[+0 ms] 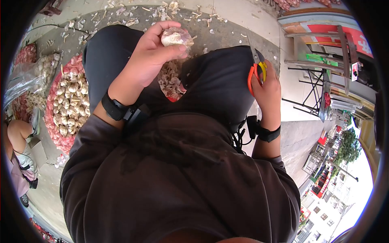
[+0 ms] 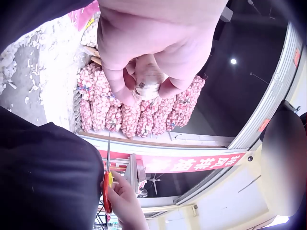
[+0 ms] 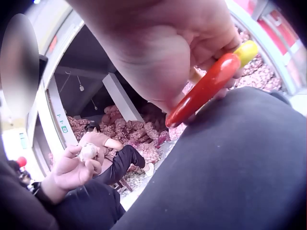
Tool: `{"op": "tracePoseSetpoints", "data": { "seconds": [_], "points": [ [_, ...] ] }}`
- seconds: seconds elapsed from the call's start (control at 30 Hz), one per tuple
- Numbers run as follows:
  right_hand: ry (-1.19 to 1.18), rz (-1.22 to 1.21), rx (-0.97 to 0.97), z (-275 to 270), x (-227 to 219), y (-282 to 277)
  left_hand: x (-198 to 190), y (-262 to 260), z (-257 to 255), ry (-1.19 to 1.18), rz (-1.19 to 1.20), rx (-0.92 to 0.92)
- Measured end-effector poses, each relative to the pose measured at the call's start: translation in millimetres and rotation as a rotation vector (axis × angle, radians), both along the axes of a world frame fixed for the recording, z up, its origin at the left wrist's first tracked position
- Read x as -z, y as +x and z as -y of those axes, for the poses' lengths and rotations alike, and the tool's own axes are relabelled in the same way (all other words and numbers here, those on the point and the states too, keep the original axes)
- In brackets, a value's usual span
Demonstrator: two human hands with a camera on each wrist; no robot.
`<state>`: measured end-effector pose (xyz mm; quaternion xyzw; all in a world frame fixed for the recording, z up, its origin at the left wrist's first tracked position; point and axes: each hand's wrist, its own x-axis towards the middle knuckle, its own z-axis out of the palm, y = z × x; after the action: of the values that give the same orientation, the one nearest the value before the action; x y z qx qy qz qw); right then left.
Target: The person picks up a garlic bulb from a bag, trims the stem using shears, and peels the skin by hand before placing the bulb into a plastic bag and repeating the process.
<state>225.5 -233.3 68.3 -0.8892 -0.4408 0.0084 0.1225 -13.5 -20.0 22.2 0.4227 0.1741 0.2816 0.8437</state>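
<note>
My left hand [image 1: 148, 58] grips a garlic bulb [image 1: 177, 37] between thumb and fingers, out over the lap. In the left wrist view the same bulb [image 2: 147, 82] shows its pale underside between thumb and fingertips. Over the right thigh, my right hand [image 1: 267, 87] holds scissors [image 1: 257, 65] by their red and yellow handles, blades pointing away from the body. Close up in the right wrist view, the red handle [image 3: 206, 88] lies across the fingers; the blades are hidden there. The scissors and bulb are well apart.
Between the legs lies a heap of garlic skins [image 1: 172, 79]. A red net sack of garlic bulbs [image 1: 71, 105] stands beside the left leg. Loose peelings [image 1: 117, 20] litter the floor ahead. Another person [image 1: 20, 141] sits at far left; a folding metal stand [image 1: 310, 93] is at right.
</note>
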Motion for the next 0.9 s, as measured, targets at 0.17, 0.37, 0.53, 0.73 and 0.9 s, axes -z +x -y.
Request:
{"op": "tracePoseSetpoints", "data": {
  "seconds": [0.17,0.37,0.53,0.73,0.9],
  "points": [
    [-0.067,-0.009,-0.047,26,-2,-9,6,1,2,-0.033,-0.010,0.025],
    [-0.210,-0.095,-0.005,25,-20,-15,14,2,3,0.116,-0.018,0.046],
    [-0.029,0.019,-0.151,13,-27,-17,14,2,8,0.299,-0.022,-0.025],
    [0.143,-0.222,-0.416,-23,-36,-45,13,4,9,0.166,-0.075,-0.068],
    [0.137,-0.723,-0.535,-77,-20,-89,5,13,16,0.192,-0.062,-0.095]
  ]
}}
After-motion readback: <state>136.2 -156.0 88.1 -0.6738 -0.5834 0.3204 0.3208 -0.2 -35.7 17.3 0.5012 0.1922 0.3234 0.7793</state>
